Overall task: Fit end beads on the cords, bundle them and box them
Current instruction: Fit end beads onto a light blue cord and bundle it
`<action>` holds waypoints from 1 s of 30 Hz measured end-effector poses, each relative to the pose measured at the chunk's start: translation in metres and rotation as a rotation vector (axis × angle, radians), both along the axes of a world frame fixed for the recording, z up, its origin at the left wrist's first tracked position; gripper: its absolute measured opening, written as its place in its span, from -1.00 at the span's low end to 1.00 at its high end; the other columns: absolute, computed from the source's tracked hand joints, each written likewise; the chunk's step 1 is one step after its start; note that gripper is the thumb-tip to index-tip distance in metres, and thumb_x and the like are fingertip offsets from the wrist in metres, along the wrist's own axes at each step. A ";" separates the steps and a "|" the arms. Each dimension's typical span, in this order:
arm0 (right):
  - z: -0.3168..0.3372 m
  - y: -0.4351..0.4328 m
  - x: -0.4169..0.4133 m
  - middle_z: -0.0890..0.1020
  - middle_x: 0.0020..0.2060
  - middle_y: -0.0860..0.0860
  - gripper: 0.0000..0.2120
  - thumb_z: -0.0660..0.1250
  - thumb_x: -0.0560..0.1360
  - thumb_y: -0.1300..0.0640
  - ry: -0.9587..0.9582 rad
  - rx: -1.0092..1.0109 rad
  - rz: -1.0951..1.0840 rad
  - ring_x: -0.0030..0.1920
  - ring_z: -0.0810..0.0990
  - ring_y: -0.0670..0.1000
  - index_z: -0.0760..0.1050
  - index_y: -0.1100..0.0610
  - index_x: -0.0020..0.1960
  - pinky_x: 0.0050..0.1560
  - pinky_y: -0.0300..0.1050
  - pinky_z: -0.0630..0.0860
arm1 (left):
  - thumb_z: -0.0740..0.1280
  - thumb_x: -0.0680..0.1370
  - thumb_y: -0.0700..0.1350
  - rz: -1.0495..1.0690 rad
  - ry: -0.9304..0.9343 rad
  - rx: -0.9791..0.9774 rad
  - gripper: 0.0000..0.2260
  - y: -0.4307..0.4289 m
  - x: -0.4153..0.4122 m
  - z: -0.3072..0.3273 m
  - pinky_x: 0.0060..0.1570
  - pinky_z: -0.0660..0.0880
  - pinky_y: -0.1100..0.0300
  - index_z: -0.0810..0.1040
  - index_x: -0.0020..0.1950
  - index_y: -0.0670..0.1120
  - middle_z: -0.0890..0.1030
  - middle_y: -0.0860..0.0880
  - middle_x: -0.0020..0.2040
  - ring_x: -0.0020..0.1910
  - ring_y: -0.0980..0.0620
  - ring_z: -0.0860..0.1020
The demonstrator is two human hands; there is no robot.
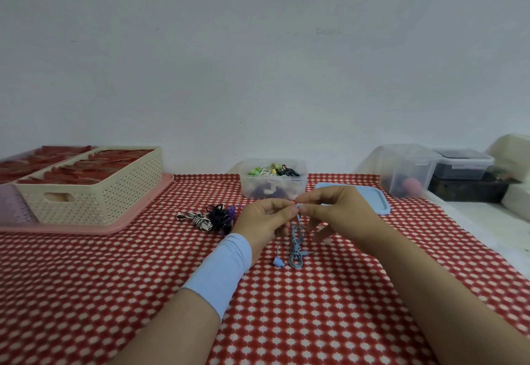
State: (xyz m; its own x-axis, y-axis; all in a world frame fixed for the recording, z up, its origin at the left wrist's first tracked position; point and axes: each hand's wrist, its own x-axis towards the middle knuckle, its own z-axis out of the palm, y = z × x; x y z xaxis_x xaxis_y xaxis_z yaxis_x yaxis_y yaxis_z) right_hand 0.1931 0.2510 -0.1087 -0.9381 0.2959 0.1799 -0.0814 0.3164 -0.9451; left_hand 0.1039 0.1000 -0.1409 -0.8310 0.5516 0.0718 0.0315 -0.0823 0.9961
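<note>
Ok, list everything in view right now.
blue cord: one, light blue, centre, over the cloth
cord bundles: three, striped, black, purple, left of the blue cord
clear box: one, holds mixed cords, behind the blue cord
lid: one, blue, right of the clear box
basket: one, cream, on pink tray, far left
containers: several, clear and dark, far right
left grip: one, pinches the blue cord's top
right grip: one, pinches the blue cord's top

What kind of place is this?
Probably a small home worktable for packing: red patterned tablecloth, a clear tub holding bundled cords, and the left hand and right hand pinching a blue cord.
</note>
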 end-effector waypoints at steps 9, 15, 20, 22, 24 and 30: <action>-0.001 -0.004 -0.002 0.74 -0.20 0.15 -0.94 0.46 0.52 0.27 -0.060 -0.176 -0.005 -0.34 0.67 0.07 0.72 0.18 -0.06 -0.34 -0.05 0.65 | 0.49 0.47 -0.20 0.077 0.201 -0.054 -0.92 -0.002 0.001 0.002 -0.17 0.57 0.33 0.69 -0.05 -0.10 0.72 0.01 -0.17 -0.29 0.22 0.62; 0.000 -0.001 0.001 0.74 -0.19 0.16 -0.93 0.49 0.49 0.24 -0.056 -0.100 0.016 -0.33 0.68 0.04 0.73 0.17 -0.03 -0.33 -0.05 0.65 | 0.48 0.48 -0.20 0.063 0.215 -0.071 -0.90 -0.003 0.000 0.002 -0.18 0.56 0.34 0.69 -0.02 -0.11 0.72 0.01 -0.16 -0.27 0.22 0.63; 0.002 -0.001 0.001 0.75 -0.14 0.10 -0.88 0.43 0.57 0.13 -0.070 -0.140 0.013 -0.31 0.69 0.08 0.68 0.17 0.04 -0.33 -0.03 0.66 | 0.47 0.49 -0.11 0.054 0.221 -0.094 -0.92 -0.002 0.000 0.002 -0.11 0.61 0.24 0.70 -0.04 -0.06 0.69 0.07 -0.27 -0.30 0.15 0.59; 0.003 0.001 0.000 0.74 -0.11 0.07 -0.86 0.37 0.61 0.12 -0.073 -0.171 0.012 -0.29 0.68 0.11 0.67 0.10 0.10 -0.33 -0.03 0.64 | 0.47 0.49 -0.03 0.050 0.207 -0.114 -0.91 -0.002 -0.002 0.000 -0.02 0.62 0.09 0.72 -0.08 -0.02 0.67 0.06 -0.31 -0.29 0.08 0.57; 0.003 0.004 0.002 0.74 -0.10 0.08 -0.85 0.36 0.61 0.17 -0.075 -0.158 0.017 -0.28 0.69 0.10 0.68 0.07 0.11 -0.32 -0.02 0.63 | 0.46 0.48 0.01 0.027 0.172 -0.120 -0.89 -0.001 -0.003 -0.001 0.03 0.60 -0.01 0.73 -0.10 0.01 0.67 0.01 -0.28 -0.26 0.05 0.57; 0.000 0.004 0.003 0.74 -0.26 0.11 -0.90 0.49 0.49 0.27 -0.003 0.060 0.028 -0.35 0.64 0.00 0.73 0.12 -0.06 -0.37 -0.13 0.63 | 0.40 0.56 -0.14 -0.044 0.045 -0.047 -0.88 0.000 -0.003 0.000 -0.24 0.56 0.21 0.70 0.00 -0.14 0.68 -0.13 -0.14 -0.24 0.01 0.54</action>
State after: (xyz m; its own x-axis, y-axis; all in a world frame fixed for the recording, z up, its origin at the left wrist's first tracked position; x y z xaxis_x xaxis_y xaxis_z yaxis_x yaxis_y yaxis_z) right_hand 0.1957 0.2549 -0.1083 -0.9464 0.2582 0.1938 -0.0882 0.3705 -0.9246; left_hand 0.1012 0.0999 -0.1413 -0.8024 0.5912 0.0818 0.0734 -0.0381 0.9966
